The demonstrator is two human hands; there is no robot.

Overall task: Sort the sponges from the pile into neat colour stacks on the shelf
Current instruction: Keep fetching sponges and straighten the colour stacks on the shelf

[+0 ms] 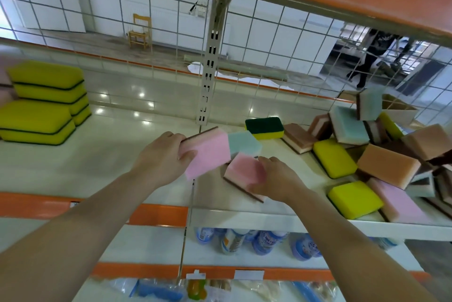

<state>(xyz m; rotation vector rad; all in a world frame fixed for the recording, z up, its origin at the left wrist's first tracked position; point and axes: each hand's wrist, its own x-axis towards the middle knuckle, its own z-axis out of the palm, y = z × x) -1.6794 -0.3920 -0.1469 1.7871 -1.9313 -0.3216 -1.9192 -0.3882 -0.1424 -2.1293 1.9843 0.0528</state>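
Head view: a pink sponge (206, 152) is being gripped in the left hand (166, 155) above the shelf (117, 155), while a second pink (244, 172) is being lifted by the right hand (276, 177) near the pile (381, 155), likely for pairing by colour.

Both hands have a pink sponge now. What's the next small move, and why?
Probably lay the left hand's pink sponge squarely on the one under the right hand, the second pink sponge, to start a pink stack. Only the yellow stacks stand sorted at the left in view.
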